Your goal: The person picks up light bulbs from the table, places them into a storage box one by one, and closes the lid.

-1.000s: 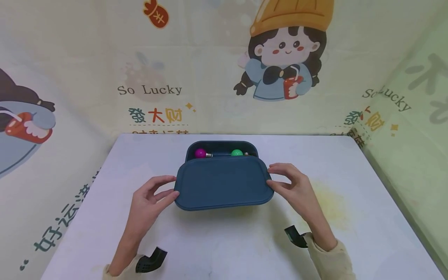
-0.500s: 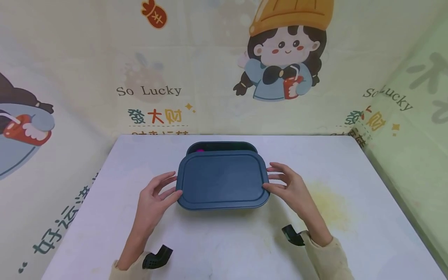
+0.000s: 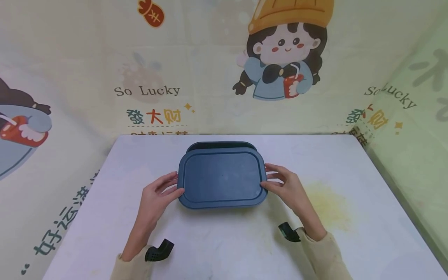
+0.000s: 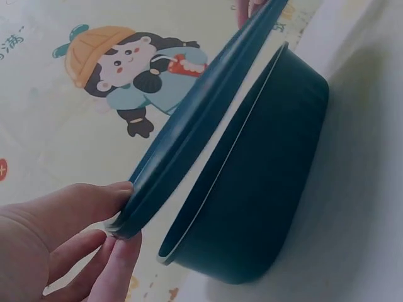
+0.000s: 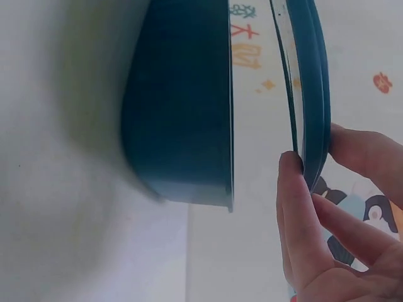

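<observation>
A dark blue rounded lid [image 3: 223, 179] hangs over a matching deep box [image 4: 258, 176], with a gap between the two rims in both wrist views. My left hand [image 3: 155, 198] pinches the lid's left edge, thumb on top and fingers beneath. At the opposite end my right hand [image 3: 288, 190] grips the edge the same way. Only the far rim of the box [image 3: 221, 145] shows past the lid in the head view; its inside is hidden.
The box stands on a white table [image 3: 224, 245] with a yellowish stain [image 3: 327, 206] at the right. Behind the table hangs a printed cloth [image 3: 206, 70] with cartoon figures and lettering.
The lid has moved away from me and levelled out over the box, both hands moving with it. The purple and green bulbs seen inside earlier are now covered from view.
</observation>
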A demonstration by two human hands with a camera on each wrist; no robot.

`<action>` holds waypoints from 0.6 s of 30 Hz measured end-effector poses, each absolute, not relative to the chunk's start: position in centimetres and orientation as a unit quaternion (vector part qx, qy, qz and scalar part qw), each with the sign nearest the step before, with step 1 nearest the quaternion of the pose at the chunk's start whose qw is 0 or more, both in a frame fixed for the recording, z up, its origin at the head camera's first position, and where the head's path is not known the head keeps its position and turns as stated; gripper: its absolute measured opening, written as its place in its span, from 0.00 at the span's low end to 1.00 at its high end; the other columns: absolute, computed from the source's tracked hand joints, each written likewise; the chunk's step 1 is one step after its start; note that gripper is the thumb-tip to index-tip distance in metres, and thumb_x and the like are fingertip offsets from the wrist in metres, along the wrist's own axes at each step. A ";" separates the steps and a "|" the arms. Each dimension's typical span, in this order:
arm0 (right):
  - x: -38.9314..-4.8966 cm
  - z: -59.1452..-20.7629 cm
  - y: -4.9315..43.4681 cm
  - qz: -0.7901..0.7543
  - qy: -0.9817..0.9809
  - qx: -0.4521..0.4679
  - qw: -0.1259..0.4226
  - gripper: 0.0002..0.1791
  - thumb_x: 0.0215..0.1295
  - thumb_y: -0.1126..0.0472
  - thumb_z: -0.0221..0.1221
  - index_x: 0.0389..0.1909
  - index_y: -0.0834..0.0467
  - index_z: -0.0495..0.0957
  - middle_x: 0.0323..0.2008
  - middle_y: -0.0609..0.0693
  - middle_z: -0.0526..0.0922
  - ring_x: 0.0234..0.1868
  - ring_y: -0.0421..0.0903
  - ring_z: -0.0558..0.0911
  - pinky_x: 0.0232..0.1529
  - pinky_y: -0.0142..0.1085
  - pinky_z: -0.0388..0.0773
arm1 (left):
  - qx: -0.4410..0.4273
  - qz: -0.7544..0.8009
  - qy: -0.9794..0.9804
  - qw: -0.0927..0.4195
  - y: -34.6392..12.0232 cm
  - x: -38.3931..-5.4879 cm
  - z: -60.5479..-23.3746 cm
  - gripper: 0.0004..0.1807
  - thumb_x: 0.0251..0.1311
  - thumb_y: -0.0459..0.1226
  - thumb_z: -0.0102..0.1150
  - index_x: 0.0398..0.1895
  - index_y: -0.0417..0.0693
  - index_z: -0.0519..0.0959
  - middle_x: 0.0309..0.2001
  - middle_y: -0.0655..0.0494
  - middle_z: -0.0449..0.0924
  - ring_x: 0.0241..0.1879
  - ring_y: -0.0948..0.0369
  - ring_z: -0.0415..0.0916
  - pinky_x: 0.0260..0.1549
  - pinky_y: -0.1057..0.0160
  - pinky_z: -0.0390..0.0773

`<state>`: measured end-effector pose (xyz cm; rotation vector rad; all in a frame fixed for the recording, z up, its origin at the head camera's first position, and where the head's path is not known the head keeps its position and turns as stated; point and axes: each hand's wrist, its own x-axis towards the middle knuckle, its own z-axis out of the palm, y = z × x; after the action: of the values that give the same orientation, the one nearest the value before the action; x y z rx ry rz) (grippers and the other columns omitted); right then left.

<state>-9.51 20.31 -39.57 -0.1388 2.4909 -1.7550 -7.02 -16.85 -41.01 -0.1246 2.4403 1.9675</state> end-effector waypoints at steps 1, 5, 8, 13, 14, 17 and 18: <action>-9.6 -39.6 20.3 -0.576 0.815 -0.045 0.046 0.32 0.59 0.67 0.69 0.66 0.63 0.71 0.60 0.61 0.77 0.54 0.57 0.82 0.49 0.32 0.81 | -0.041 0.628 0.777 0.004 -16.9 -7.1 -41.1 0.34 0.56 0.39 0.72 0.67 0.45 0.73 0.61 0.47 0.77 0.51 0.69 0.79 0.48 0.73 0.77; -10.0 -40.0 20.2 -0.572 0.818 -0.046 0.042 0.33 0.59 0.67 0.69 0.66 0.64 0.71 0.60 0.61 0.76 0.55 0.57 0.81 0.50 0.32 0.80 | -0.042 0.626 0.778 0.008 -16.8 -7.7 -41.2 0.33 0.57 0.39 0.72 0.66 0.45 0.73 0.61 0.47 0.77 0.52 0.68 0.79 0.48 0.74 0.77; -10.4 -40.1 20.1 -0.571 0.819 -0.045 0.040 0.33 0.59 0.67 0.68 0.66 0.64 0.71 0.61 0.61 0.76 0.55 0.57 0.81 0.50 0.31 0.80 | -0.043 0.625 0.779 0.010 -16.8 -8.2 -41.3 0.33 0.57 0.39 0.71 0.67 0.46 0.73 0.61 0.47 0.77 0.52 0.66 0.78 0.48 0.73 0.78; -11.1 -40.3 19.9 -0.577 0.815 -0.043 0.035 0.33 0.59 0.69 0.68 0.66 0.64 0.71 0.59 0.62 0.77 0.54 0.58 0.81 0.49 0.30 0.80 | -0.043 0.625 0.779 0.009 -16.6 -9.2 -41.6 0.32 0.58 0.37 0.71 0.67 0.47 0.73 0.60 0.48 0.76 0.51 0.62 0.78 0.46 0.73 0.79; -11.2 -40.4 19.8 -0.577 0.815 -0.044 0.033 0.33 0.59 0.69 0.68 0.66 0.65 0.71 0.59 0.63 0.77 0.54 0.58 0.81 0.49 0.31 0.80 | -0.044 0.624 0.780 0.008 -16.6 -9.5 -41.7 0.32 0.58 0.37 0.70 0.67 0.47 0.73 0.60 0.47 0.76 0.51 0.61 0.78 0.46 0.73 0.79; -11.6 -40.6 19.6 -0.577 0.815 -0.043 0.033 0.32 0.59 0.69 0.68 0.66 0.65 0.70 0.57 0.64 0.77 0.55 0.59 0.80 0.50 0.33 0.80 | -0.051 0.621 0.782 0.007 -16.4 -10.1 -41.9 0.31 0.58 0.36 0.70 0.66 0.47 0.74 0.60 0.47 0.76 0.53 0.57 0.77 0.46 0.74 0.78; -11.7 -40.7 19.5 -0.577 0.815 -0.044 0.032 0.32 0.59 0.69 0.68 0.66 0.65 0.70 0.58 0.64 0.77 0.55 0.59 0.80 0.51 0.34 0.80 | -0.054 0.619 0.783 0.008 -16.4 -10.2 -42.0 0.31 0.59 0.37 0.70 0.67 0.48 0.74 0.60 0.47 0.76 0.54 0.56 0.77 0.46 0.75 0.78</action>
<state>-11.69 19.54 -40.70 -0.1340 2.5097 -1.7763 -10.25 -16.40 -42.02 -0.1684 2.4480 1.9350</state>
